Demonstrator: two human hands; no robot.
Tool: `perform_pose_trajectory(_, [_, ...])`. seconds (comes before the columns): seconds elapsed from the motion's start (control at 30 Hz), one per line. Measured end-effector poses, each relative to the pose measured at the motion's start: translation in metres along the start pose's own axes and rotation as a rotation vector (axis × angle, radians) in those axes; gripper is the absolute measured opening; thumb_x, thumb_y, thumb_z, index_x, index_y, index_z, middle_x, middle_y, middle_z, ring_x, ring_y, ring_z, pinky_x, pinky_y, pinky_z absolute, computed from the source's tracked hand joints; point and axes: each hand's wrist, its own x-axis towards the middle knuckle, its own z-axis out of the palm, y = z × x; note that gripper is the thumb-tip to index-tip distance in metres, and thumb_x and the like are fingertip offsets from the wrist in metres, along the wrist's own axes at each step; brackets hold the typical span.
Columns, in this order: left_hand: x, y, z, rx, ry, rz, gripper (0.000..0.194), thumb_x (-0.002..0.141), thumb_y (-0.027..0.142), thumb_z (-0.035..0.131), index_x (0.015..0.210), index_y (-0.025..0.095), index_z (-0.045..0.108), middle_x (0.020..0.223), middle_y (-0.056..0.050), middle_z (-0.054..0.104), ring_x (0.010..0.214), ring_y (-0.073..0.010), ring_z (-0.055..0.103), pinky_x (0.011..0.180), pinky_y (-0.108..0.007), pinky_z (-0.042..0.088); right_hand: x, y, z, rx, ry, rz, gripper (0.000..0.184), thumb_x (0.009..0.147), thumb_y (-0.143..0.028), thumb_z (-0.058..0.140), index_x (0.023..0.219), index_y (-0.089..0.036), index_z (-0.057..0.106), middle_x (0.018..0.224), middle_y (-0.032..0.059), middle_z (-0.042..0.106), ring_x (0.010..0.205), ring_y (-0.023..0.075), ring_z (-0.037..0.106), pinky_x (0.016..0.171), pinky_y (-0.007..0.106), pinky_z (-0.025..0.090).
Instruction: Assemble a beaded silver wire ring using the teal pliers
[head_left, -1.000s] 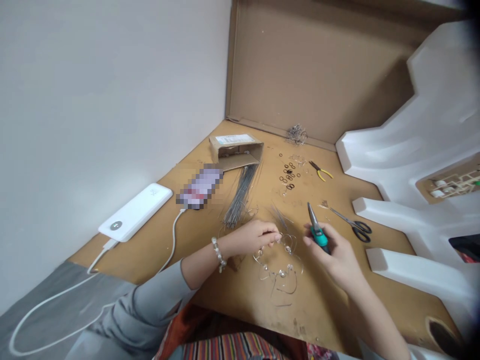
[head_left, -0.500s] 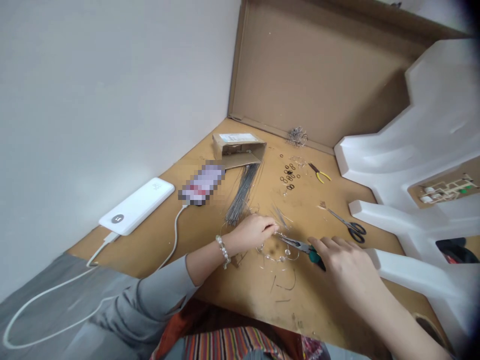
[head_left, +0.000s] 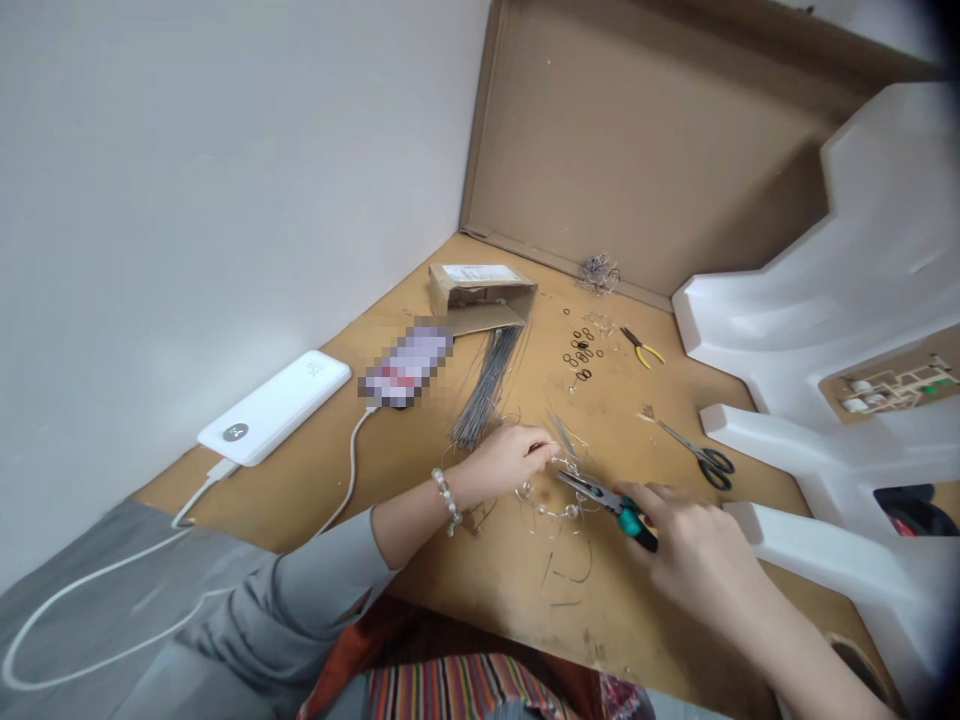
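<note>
Between the thumb and fingers of my left hand is pinched one end of a loop of thin wire with clear beads, which hangs over the table below that hand. My right hand is closed round the green and black handles of a pair of long-nose pliers. The plier jaws point left at the wire, close to my left fingertips. Whether the jaws touch the wire I cannot tell. Loose cut wire pieces lie on the table nearer to me.
Behind my left hand a bundle of grey wires sticks out of a small cardboard box. Black rings, yellow-handled pliers and scissors lie farther right. A phone and white power bank are at left; white foam borders the right.
The pliers have drawn back slightly from my left fingertips, and my right hand has turned, showing more of the green handle. My left hand keeps its pinch on the wire.
</note>
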Motion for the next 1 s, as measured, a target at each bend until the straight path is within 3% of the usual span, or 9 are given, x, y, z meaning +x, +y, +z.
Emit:
perform_pose_trajectory(0.13, [-0.001,0.008,-0.005,-0.332,-0.093,-0.047,0.031,0.089,0.038,0.047,0.07,0.014,0.054,0.061,0.002,0.054,0.048,-0.0067,0.049,0.048,-0.019,0.039,-0.004,0.021,0.014,0.311,0.079,0.341,0.032,0.074,-0.032,0.053,0.1,-0.021,0.067,0.061,-0.0001,0.066,0.047,0.0145,0.056,0.048,0.025,0.04])
perform_pose_trajectory(0.2, [-0.001,0.011,-0.006,-0.455,-0.128,-0.038,0.03,0.089,0.036,0.047,0.071,0.014,0.054,0.062,0.002,0.055,0.049,-0.0058,0.048,0.048,-0.018,0.04,-0.003,0.025,0.023,0.472,0.061,0.433,0.035,0.074,-0.033,0.052,0.101,-0.017,0.067,0.057,-0.001,0.062,0.045,0.0133,0.053,0.046,0.024,0.04])
perform_pose_trajectory(0.33, [0.002,0.01,-0.006,-0.506,-0.053,-0.014,0.031,0.087,0.038,0.05,0.07,0.013,0.055,0.065,0.001,0.056,0.051,-0.0052,0.048,0.049,-0.018,0.041,0.001,0.013,0.033,0.641,-0.129,0.283,0.036,0.072,-0.025,0.05,0.103,-0.016,0.067,0.063,-0.0013,0.062,0.051,0.012,0.051,0.052,0.023,0.041])
perform_pose_trajectory(0.4, [0.004,0.007,-0.005,-0.502,-0.023,-0.01,0.032,0.086,0.039,0.051,0.069,0.013,0.056,0.064,0.001,0.056,0.051,-0.0051,0.049,0.051,-0.019,0.042,0.003,0.004,0.035,0.696,-0.161,0.223,0.033,0.072,-0.023,0.05,0.1,-0.017,0.067,0.066,-0.0011,0.061,0.055,0.0119,0.051,0.055,0.023,0.042])
perform_pose_trajectory(0.6, [0.006,0.003,-0.002,-0.521,0.013,-0.024,0.028,0.085,0.038,0.053,0.079,0.012,0.06,0.067,0.001,0.058,0.05,-0.0053,0.05,0.051,-0.02,0.043,0.011,-0.007,0.041,0.794,-0.175,0.209,0.029,0.072,-0.021,0.05,0.096,-0.018,0.065,0.066,-0.0022,0.058,0.056,0.0112,0.047,0.056,0.023,0.042])
perform_pose_trajectory(1.0, [0.004,0.01,-0.003,-0.474,0.002,-0.037,0.029,0.086,0.036,0.052,0.071,0.013,0.058,0.06,0.002,0.058,0.049,-0.0052,0.05,0.052,-0.018,0.042,0.012,-0.012,0.047,0.858,-0.173,0.237,0.028,0.072,-0.023,0.053,0.097,-0.017,0.065,0.073,-0.0006,0.064,0.061,0.0137,0.053,0.06,0.025,0.044])
